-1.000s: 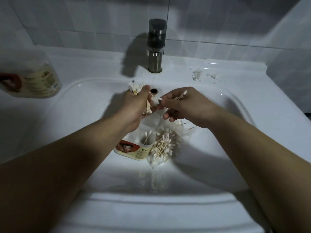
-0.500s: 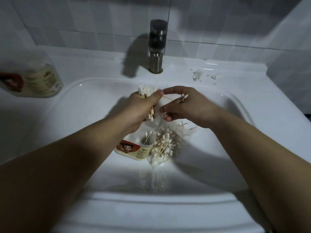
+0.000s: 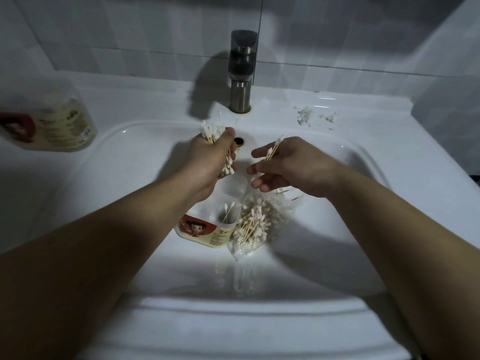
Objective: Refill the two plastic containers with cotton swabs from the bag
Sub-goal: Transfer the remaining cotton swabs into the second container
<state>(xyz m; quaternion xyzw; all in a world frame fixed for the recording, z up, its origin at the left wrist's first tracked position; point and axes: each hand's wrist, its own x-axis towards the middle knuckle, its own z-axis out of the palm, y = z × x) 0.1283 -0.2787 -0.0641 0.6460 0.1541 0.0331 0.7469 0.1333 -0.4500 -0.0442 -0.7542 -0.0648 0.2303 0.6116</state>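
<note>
The open container (image 3: 207, 226) stands in the sink (image 3: 324, 255), with some cotton buds upright in its right compartment. The clear bag (image 3: 255, 227) lies touching its right side, packed with more buds. The left forearm covers the container's left edge, and the right hand hangs over the bag's far end.

Over both, the left hand (image 3: 210, 159) is clenched round a thick bunch (image 3: 211, 132), with tips sticking out above and below the fist. The right hand (image 3: 285, 165) is near it but apart. It holds a few swabs (image 3: 272, 152) between thumb and forefinger, its other fingers loosely stretched.

The second container (image 3: 54, 126) sits on the counter at far left, well apart and blurred. The tap (image 3: 242, 71) stands behind the basin, the overflow hole (image 3: 238, 141) just beside the left fist. White scraps (image 3: 306, 116) lie on the counter to the right of the tap.

Both containers carry a cream label with a red cartoon figure. The print is too small to read.
</note>
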